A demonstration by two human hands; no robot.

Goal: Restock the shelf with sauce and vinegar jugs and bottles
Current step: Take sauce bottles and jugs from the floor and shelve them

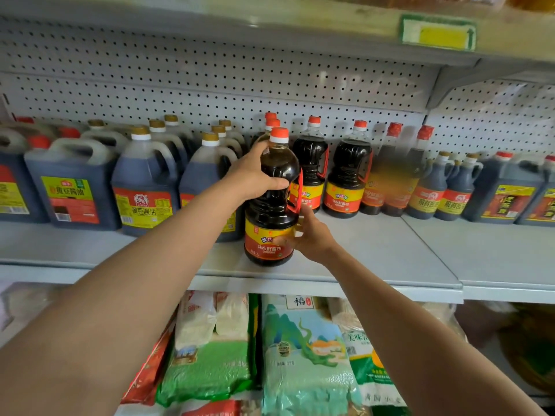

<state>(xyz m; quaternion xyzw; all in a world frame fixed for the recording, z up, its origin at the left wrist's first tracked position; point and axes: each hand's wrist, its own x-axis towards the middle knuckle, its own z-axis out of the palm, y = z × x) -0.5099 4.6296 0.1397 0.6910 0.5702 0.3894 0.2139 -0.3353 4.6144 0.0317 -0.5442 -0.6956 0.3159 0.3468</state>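
A dark soy sauce bottle (271, 205) with an orange cap and a red and yellow label stands near the front edge of the grey shelf (375, 250). My left hand (255, 175) grips its shoulder from the left. My right hand (309, 235) holds its lower label from the right. More bottles of the same kind (348, 178) stand behind and to the right. Big dark jugs (144, 187) with white handles fill the shelf's left part.
Smaller dark jugs (447, 193) and square jugs (504, 199) stand at the right. A perforated back panel (210, 76) closes the shelf behind, and another shelf board (300, 28) hangs above. Rice bags (300, 355) lie on the level below.
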